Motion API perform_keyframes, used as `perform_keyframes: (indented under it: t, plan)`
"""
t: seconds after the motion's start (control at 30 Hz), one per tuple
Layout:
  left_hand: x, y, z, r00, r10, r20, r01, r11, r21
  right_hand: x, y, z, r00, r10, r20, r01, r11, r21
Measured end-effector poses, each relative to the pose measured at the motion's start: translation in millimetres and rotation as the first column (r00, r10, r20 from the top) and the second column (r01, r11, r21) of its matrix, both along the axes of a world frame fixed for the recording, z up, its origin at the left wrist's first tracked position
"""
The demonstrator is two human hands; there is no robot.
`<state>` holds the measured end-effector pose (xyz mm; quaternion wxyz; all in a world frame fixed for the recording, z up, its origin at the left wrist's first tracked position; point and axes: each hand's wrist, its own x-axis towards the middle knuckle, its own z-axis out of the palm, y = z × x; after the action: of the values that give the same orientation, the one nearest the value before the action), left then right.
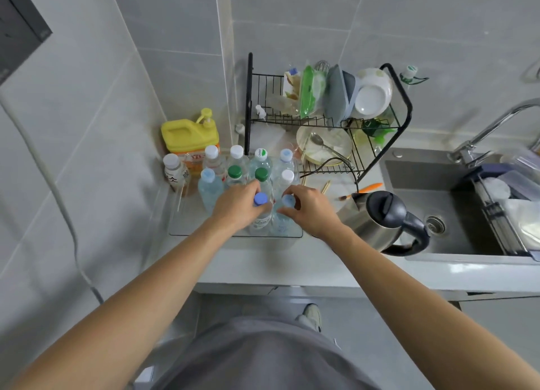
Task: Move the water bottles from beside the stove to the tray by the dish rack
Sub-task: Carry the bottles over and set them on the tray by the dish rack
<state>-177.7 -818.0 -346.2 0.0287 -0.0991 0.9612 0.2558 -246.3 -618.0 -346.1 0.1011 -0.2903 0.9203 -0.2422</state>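
Both hands are down in the clear tray [292,235] beside the dish rack [330,121]; the left hand [238,204] curls round the neck of a blue-capped bottle [260,199], fingers wrapped just under the cap; the right hand [309,210] closes round the shoulder of a pale-capped bottle [288,201], thumb and fingers pinching it; both bottles stand upright at the tray's front, touching each other, behind them two rows of bottles already parked. These look full, so fairly heavy; the thin plastic walls will likely dent under a squeeze and may be slick; the stiff neck under the cap is the safest hold.
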Motion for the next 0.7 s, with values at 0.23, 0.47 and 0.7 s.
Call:
perform_keyframes:
  t: [0.23, 0.47, 0.7]
  plan:
    - [-5.9, -4.7, 4.5, 0.970, -0.244, 0.020, 0.244, 0.961, -0.131, -5.5, 1.8, -1.3, 0.994, 0.088, -0.059, -0.085, 0.995, 0.056]
    - [-6.5, -0.3, 2.3, 0.967, -0.255, -0.019, 0.248, 0.954, -0.166, -12.7, 7.5, 0.8, 0.992, 0.098, -0.078, -0.093, 0.993, 0.067]
    - [-6.1, -1.5, 2.8, 0.966, -0.256, -0.035, 0.248, 0.955, -0.163, -15.6, 7.6, 3.3, 0.990, 0.116, -0.082, -0.110, 0.991, 0.082]
